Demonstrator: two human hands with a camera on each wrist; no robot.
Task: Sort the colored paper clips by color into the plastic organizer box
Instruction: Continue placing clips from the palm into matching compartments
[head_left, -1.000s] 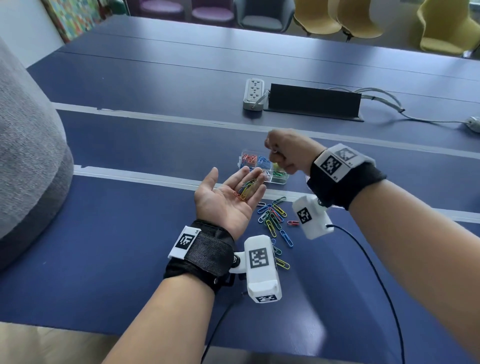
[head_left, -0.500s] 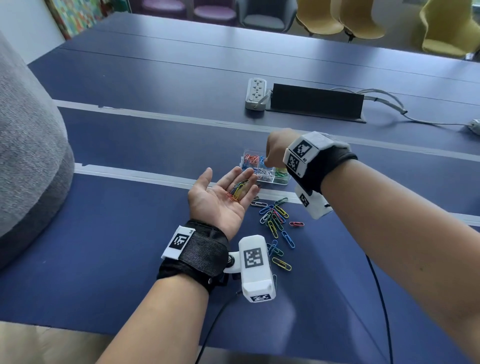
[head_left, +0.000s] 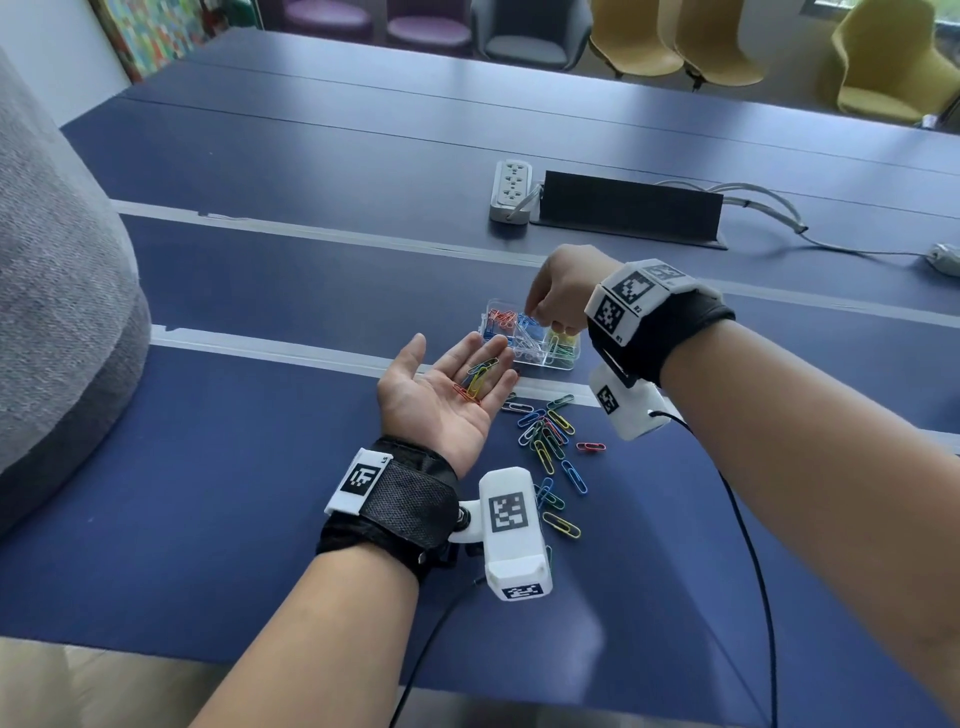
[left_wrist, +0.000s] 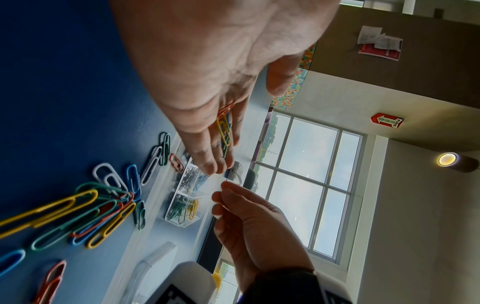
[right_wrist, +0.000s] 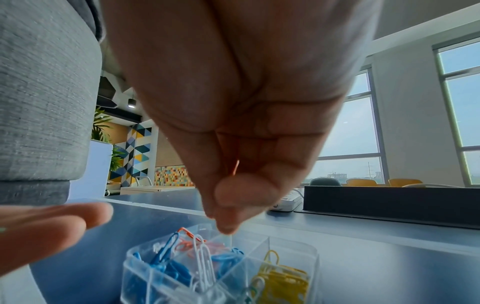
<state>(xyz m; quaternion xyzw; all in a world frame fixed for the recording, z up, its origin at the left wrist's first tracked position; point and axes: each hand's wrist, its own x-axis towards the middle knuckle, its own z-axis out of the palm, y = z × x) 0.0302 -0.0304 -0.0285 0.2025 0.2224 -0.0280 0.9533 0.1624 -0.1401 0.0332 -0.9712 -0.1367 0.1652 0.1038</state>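
Left grip stays palm-up and spread, cradling a small mixed bunch of paper clips on its fingers, red, yellow, green and blue among them; just past its fingertips sits the clear organizer box, and below those fingertips, toward its wrist side, the loose pile lies scattered on the blue surface; now the change: the right grip, a raised fist off to the box's side a second ago, has swung in and dipped, fingertips pressed together and pointing straight down over the middle compartments; directly beneath them blue, red, white and yellow clips already lie in separate cells; a faint pale sliver shows under the tips, but whether a clip is pinched there or just let go, I cannot tell; my read is a drop-off in progress, with plenty left to sort; writing: a red "FIRE" arrow sign on the wall, "R2" on the right wrist marker; the box's moulded lettering is unreadable.
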